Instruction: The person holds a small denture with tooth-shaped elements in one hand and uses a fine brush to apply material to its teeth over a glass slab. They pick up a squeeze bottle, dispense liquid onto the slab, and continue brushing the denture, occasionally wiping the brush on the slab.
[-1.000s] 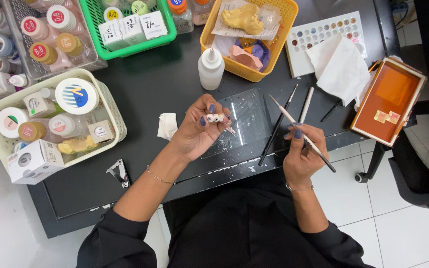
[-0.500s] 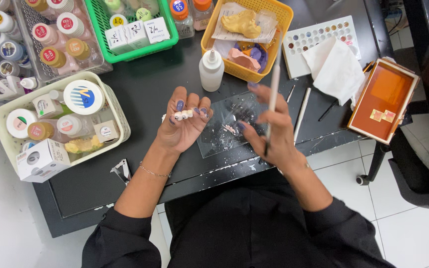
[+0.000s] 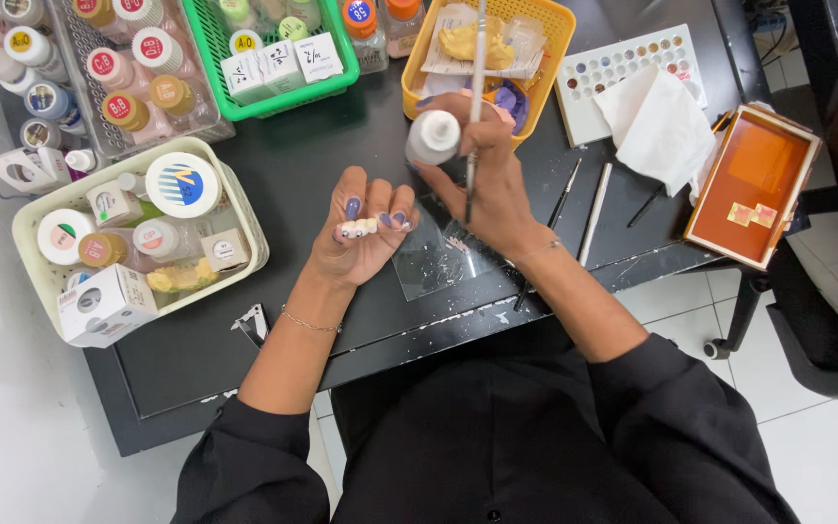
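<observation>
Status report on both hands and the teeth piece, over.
Left hand pinching small row of teeth. Right hand holds brush, fingers on white bottle. Nothing between the hands.

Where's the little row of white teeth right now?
In the head view, the row of white teeth sits left of centre, pinched in the fingers of the left hand, over the black table beside the clear glass slab.

The person wears a loose black garment, its long sleeves pushed up to the elbows. The left hand [image 3: 361, 228] has purple-painted nails and a thin chain bracelet; the right hand [image 3: 492, 184] wears a similar bracelet.
</observation>
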